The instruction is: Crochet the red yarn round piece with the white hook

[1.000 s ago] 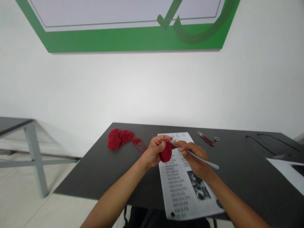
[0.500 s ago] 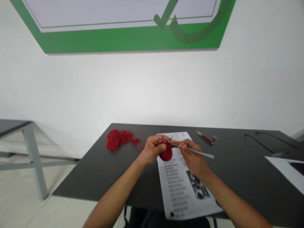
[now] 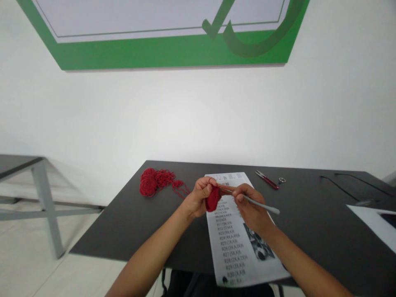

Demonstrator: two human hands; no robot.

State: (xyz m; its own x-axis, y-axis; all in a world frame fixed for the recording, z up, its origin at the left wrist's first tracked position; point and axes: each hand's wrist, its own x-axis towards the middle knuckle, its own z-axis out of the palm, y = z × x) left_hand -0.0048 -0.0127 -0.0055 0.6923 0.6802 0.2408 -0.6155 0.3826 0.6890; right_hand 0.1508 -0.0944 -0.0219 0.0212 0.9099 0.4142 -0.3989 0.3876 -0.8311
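Observation:
A small rounded piece of red crochet (image 3: 212,200) is pinched between the thumb and fingers of my left hand (image 3: 198,197), with a strand of yarn looped over a finger. My right hand (image 3: 250,206) grips a crochet hook (image 3: 262,205) by its grey handle, much like a pen. The hook's metal shaft points left and meets the top edge of the crochet; its very tip is hidden there. Both hands are above a printed pattern sheet (image 3: 227,247). Red yarn (image 3: 149,182) lies in a ball with loose tangled strands, left of my left hand.
Small red-handled thread snips (image 3: 267,180) with a ring lie at the back right of the dark table (image 3: 148,231). Eyeglasses (image 3: 343,190) and a white sheet (image 3: 374,222) with a dark object are at far right. Another table (image 3: 46,198) stands to the left.
The red crochet has turned in my left hand, so it now appears narrower and more edge-on. My right hand still holds the hook against it, the handle tilted slightly lower.

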